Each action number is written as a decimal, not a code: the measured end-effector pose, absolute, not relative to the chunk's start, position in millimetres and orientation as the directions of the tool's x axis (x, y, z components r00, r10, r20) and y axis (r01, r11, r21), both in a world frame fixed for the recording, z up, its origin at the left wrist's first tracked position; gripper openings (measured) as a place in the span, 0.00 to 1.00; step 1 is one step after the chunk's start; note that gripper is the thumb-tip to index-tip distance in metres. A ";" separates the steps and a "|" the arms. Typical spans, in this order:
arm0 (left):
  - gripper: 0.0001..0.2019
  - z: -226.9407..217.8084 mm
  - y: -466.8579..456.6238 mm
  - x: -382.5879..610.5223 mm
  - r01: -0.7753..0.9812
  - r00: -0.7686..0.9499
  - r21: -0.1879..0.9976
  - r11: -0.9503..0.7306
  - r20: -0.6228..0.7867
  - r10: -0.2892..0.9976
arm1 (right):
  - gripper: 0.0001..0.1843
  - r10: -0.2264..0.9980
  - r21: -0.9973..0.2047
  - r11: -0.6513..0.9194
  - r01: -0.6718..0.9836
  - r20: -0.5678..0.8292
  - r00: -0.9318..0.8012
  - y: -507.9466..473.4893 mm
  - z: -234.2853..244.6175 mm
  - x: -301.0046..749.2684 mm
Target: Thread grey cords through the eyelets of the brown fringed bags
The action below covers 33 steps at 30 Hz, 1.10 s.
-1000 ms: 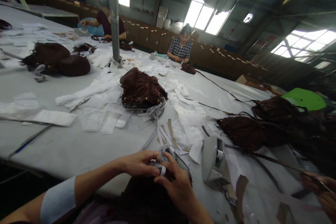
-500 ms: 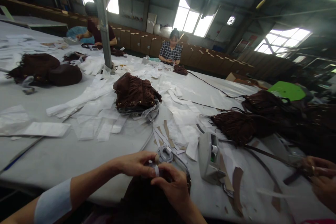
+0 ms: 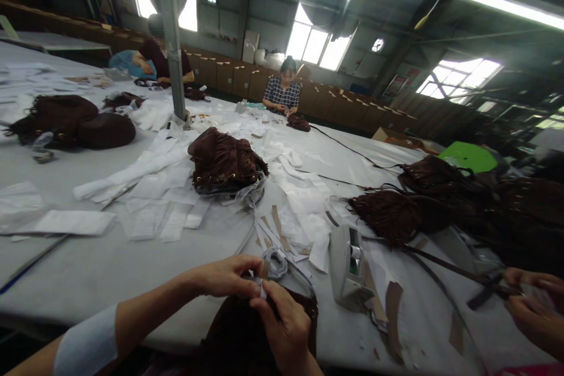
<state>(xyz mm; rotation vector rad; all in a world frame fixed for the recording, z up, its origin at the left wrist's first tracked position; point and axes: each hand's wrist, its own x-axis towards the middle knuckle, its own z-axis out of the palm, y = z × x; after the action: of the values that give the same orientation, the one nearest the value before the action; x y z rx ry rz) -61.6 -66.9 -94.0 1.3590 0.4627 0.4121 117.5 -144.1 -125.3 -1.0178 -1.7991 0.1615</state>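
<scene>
At the table's near edge, my left hand [image 3: 229, 276] is closed in a pinch, its thumb and fingers meeting at a small white strip [image 3: 263, 289]. From the other side my right hand [image 3: 284, 320] pinches the same strip, fingertips almost touching those of the left. What the strip wraps around is hidden by the fingers. Under both hands lies a dark brown bag [image 3: 233, 323], partly covered by my right hand. Just beyond the fingertips sits a coil of grey plastic-wrapped strap [image 3: 277, 264].
A grey tape dispenser [image 3: 346, 267] stands to the right among paper strips. A fringed brown bag [image 3: 227, 161] lies mid-table, more bags [image 3: 388, 214] at right. A co-worker's hands [image 3: 535, 299] work at the right edge. Two people sit across the table. A metal post [image 3: 174, 59] rises at left.
My right hand has turned and its fingers have closed more tightly at the white strip. The view has shifted slightly. The co-worker's hands at right now hold something whitish.
</scene>
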 end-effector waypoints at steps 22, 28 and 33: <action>0.13 -96.1 -75.9 -67.6 0.209 0.760 0.976 -0.058 -0.125 0.638 | 0.24 0.944 -0.992 -0.116 -0.040 -0.097 -0.316 -133.7 -117.1 125.8; 0.13 -105.8 -81.8 -62.9 0.197 0.741 0.980 -0.025 -0.132 0.659 | 0.24 0.940 -0.958 -0.267 -0.104 -0.236 -0.245 -129.1 -118.8 126.2; 0.15 -105.7 -86.7 -62.7 0.163 0.746 0.985 0.051 -0.157 0.647 | 0.22 0.926 -0.962 -0.258 -0.087 -0.221 -0.305 -130.5 -121.4 123.6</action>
<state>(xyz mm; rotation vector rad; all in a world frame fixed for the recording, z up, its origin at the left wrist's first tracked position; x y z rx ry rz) -62.7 -86.7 -105.7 1.5036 0.6912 0.4168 123.6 -130.5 -121.4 -1.1347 -1.1994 1.6708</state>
